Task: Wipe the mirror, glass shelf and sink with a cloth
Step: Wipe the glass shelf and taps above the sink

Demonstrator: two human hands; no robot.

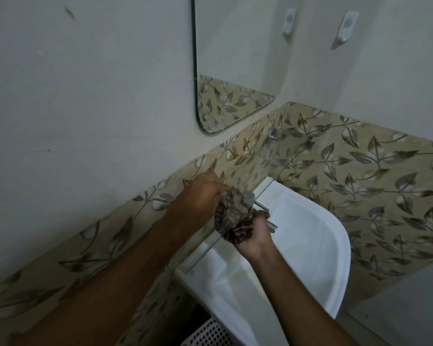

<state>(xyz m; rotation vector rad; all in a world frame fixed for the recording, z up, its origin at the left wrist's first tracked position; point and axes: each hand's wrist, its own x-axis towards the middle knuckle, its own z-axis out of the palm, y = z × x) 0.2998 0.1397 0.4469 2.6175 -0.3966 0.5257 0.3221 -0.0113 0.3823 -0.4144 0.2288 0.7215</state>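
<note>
Cloth (231, 216), frame centre: soft, light, bunches easily; both hands, left (203, 193) and right (254, 236), grip it against fragile glass shelf (250, 171).

No legible text, labels, brands or numbers. The wall hook (347, 24) at far right carries a small emblem, too blurred to read.
</note>
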